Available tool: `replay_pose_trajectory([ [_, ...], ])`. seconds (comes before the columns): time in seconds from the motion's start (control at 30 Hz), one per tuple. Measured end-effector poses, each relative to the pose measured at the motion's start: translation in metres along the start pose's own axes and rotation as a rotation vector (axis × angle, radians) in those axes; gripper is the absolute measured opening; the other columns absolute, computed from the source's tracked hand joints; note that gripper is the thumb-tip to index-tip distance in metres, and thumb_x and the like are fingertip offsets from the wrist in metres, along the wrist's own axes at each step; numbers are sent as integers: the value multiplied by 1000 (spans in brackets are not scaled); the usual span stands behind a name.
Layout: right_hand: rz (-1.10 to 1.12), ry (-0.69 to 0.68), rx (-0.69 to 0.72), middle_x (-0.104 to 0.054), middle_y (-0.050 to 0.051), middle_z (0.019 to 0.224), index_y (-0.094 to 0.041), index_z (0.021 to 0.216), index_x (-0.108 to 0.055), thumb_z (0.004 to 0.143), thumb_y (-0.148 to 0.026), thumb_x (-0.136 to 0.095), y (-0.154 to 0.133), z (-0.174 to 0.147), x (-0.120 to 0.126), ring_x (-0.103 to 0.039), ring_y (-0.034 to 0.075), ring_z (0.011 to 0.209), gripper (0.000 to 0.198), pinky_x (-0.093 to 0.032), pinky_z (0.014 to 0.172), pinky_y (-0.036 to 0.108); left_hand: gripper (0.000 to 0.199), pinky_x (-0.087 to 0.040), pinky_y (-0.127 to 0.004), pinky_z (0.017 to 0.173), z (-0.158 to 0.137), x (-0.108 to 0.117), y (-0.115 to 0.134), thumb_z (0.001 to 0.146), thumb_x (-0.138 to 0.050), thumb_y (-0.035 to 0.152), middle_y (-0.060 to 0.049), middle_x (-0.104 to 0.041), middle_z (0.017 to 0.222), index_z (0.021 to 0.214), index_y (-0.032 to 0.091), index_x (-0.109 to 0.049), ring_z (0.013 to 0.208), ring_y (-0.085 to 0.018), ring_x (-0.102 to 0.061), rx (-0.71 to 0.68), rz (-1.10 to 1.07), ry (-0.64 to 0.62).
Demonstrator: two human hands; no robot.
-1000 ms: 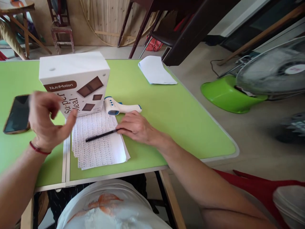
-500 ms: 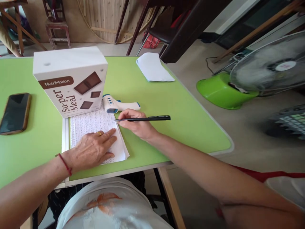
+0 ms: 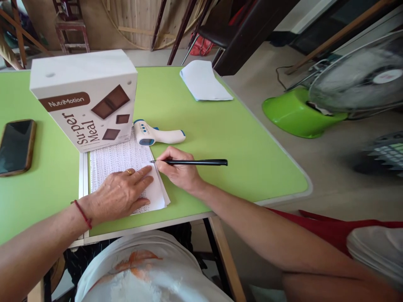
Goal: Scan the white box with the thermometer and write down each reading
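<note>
Green with a pale rim, the table (image 3: 239, 142) bears a tall white cardboard box printed with brown squares (image 3: 85, 100), upright at 11 o'clock from a stack of white sheets in small handwriting (image 3: 115, 159). Plain white paper (image 3: 204, 82) lies well apart at 1 o'clock. The left hand (image 3: 124, 193) rests palm down on the stack, fingers slightly spread; the right hand (image 3: 180, 172), at 3 o'clock, is narrowed in a pinch. A dark-screened phone in a brown case (image 3: 17, 147) lies between 9 and 10 o'clock; a white-and-blue pistol-shaped thermometer (image 3: 159, 133) at 1 o'clock, just beside the box. The right hand's slim black pen (image 3: 195, 162) points to 9 o'clock, tip at the stack's edge.
</note>
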State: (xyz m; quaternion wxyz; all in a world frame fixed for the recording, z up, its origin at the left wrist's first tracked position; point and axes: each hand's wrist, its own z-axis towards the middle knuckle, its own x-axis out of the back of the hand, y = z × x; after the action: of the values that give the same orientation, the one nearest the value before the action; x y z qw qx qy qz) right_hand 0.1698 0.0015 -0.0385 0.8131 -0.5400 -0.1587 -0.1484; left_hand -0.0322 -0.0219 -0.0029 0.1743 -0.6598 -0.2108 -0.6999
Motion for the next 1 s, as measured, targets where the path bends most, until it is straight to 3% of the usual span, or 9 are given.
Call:
replay_pose_trajectory([
  [0.4, -54, -10, 68, -54, -5, 54, -20, 63, -53, 75, -17, -56, 1, -1, 0, -44, 8, 48, 12, -34, 47, 22, 39, -57, -41, 68, 1, 0, 1, 90, -58, 37, -14, -48, 142, 120, 12, -57, 87, -27, -65, -3, 4, 3],
  [1.0, -39, -49, 32, -55, -5, 54, -21, 63, -51, 73, -18, -55, 0, -1, 1, -43, 9, 48, 11, -34, 46, 23, 38, -56, -40, 68, 1, 0, 1, 91, -56, 38, -15, -48, 142, 119, 12, -56, 87, -26, -65, -4, -7, 1],
])
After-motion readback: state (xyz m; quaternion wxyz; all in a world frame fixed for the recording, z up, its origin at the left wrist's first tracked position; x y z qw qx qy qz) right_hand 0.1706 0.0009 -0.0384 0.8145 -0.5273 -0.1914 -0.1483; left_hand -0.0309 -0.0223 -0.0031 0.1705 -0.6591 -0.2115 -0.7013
